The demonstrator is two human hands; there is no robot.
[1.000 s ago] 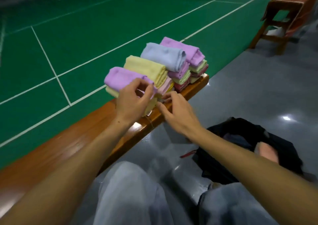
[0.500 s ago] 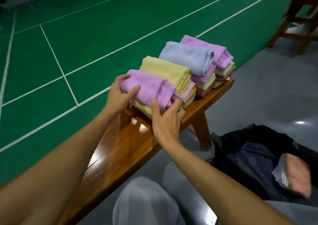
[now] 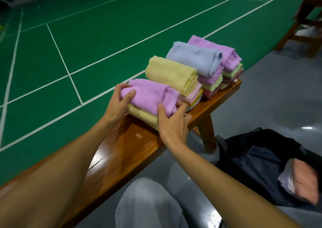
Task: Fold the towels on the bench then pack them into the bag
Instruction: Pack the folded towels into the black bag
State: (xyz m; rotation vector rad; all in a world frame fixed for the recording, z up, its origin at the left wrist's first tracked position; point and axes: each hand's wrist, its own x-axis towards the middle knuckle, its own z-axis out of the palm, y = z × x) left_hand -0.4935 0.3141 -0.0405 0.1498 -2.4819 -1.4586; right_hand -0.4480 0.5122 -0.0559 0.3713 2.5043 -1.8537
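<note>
Purple towel (image 3: 148,97) | both ends gripped: left hand (image 3: 120,102), right hand (image 3: 172,123) | bench (image 3: 125,151) end

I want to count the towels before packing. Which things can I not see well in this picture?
- Lower towels in the four stacks, head view: only their edges show under the top ones, so no sure count.
- Fingertips of the right hand: hidden behind the nearest stack.
- Bag contents: blurred pink cloth, partly cut by the right edge.
- Second bench: cut off by the frame's edge.

1. Dim, even indoor light from overhead.
2. Glare spots on the glossy grey floor (image 3: 307,127) and the varnished brown wooden tabletop (image 3: 111,159).
3. Wide-angle bending and blur at the edges.
</note>
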